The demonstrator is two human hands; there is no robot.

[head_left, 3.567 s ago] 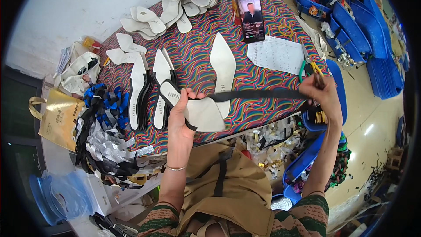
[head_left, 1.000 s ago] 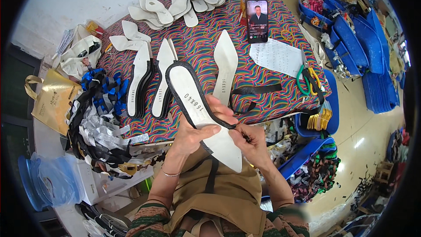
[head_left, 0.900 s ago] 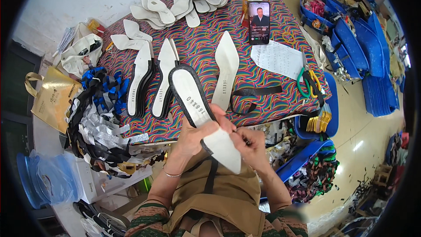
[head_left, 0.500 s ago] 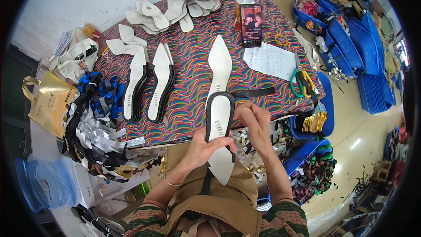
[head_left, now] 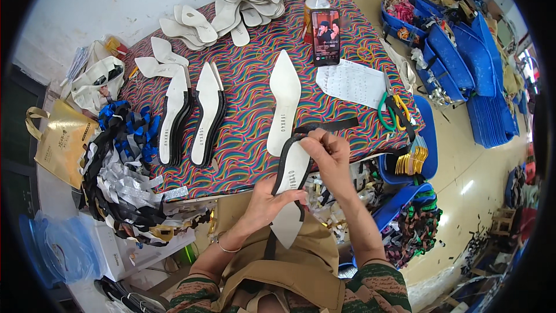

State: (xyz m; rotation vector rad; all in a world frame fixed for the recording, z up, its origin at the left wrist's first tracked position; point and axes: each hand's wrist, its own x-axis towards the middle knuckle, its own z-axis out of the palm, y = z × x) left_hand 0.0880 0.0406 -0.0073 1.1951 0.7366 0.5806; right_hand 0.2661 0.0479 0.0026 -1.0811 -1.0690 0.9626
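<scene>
Head view shows the left hand (head_left: pixel 267 200) pinching the white pointed insole (head_left: pixel 291 188) at its waist, just off the near table edge (head_left: pixel 231 182) over the lap, while the right hand (head_left: pixel 328 152) closes thumb and fingers on the black strap (head_left: pixel 324 127) at the insole's upper end. Flat and thin, the insole probably feels light and fairly stiff (the strap looks limp), so the narrow waist seems the surest hold. Against half a second ago, both hands sit slightly higher and the strap wraps further along the rim.
</scene>
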